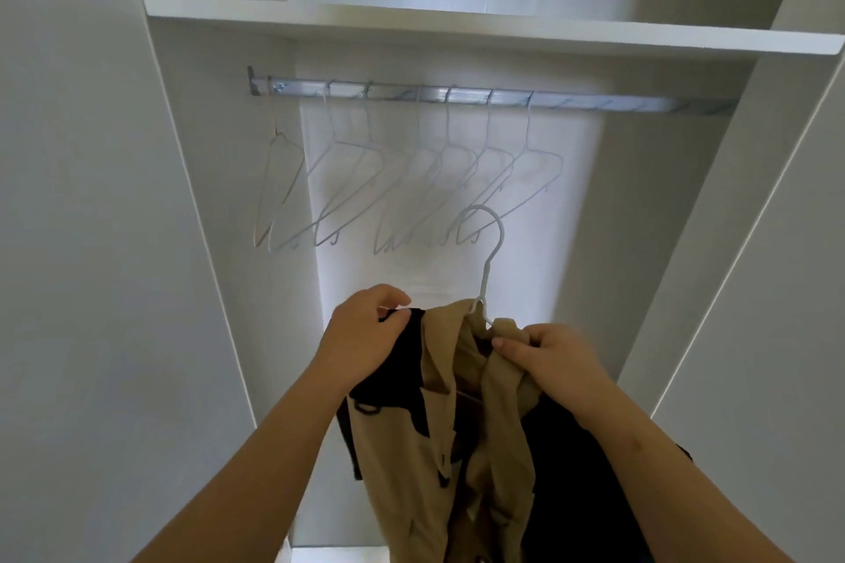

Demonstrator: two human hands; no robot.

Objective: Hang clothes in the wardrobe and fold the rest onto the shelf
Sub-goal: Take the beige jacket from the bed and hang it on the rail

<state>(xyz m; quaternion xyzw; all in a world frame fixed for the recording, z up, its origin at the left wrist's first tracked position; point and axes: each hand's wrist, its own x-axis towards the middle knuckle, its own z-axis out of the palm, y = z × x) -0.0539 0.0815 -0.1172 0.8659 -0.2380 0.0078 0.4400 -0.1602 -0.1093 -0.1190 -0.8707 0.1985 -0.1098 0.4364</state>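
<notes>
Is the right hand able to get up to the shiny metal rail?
Probably yes. The right hand grips the tan and black coat on its white wire hanger, with open air up to the silver metal rail, whose right part is bare.

Tan-and-black soft cloth garment (402, 448) is presenting matt and creased. Thin white coated-wire hanger (484, 277), at 12 o'clock of it, is appearing smooth. Ribbed silver metal rail (594, 103) is glinting. White laminate shelf (457, 25) is reading matt.
</notes>
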